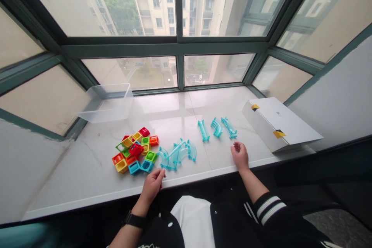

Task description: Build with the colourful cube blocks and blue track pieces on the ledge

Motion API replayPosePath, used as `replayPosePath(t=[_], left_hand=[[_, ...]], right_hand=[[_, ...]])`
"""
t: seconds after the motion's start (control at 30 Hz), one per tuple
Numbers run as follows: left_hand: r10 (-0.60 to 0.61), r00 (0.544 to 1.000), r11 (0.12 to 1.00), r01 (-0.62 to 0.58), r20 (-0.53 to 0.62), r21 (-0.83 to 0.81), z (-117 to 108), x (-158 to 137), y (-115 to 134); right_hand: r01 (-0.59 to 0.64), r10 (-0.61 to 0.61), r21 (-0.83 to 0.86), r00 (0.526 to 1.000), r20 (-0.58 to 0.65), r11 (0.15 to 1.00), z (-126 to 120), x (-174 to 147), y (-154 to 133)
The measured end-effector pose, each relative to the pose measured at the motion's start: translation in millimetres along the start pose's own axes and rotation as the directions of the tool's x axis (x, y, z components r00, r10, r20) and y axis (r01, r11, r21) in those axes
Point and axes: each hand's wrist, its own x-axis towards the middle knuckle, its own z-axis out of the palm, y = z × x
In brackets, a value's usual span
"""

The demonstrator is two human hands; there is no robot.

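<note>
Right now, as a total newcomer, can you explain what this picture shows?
There is no machine here: the grips are a person's own bare left hand and right hand. The one picture comes from a camera on that person's head, facing forward and down. Near the left hand, on a white ledge, lie a pile of colored blocks and, beside it, a cluster of see-through turquoise pieces. Three separate turquoise pieces lie just beyond the right hand. A clear plastic bin stands at the back left, a white box at the right. Both hands are curled; I see nothing held, though the insides are partly hidden.
</note>
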Motion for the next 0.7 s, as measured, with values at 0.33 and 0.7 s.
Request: replayPosePath(t=[0.33, 0.7], left_hand=[[0.048, 0.998, 0.999, -0.048, 0.041, -0.009, -4.1, 0.0, -7.7], [0.066, 0.998, 0.998, -0.066, 0.011, -0.021, -1.1, -2.8, -6.6]], right_hand=[[0.29, -0.273, 0.032, 0.849, 0.452, 0.956, 27.1, -54.9, -57.9], [0.581, -0.487, -0.011, 0.693, 0.531, 0.814, 84.8, -81.7, -84.5]])
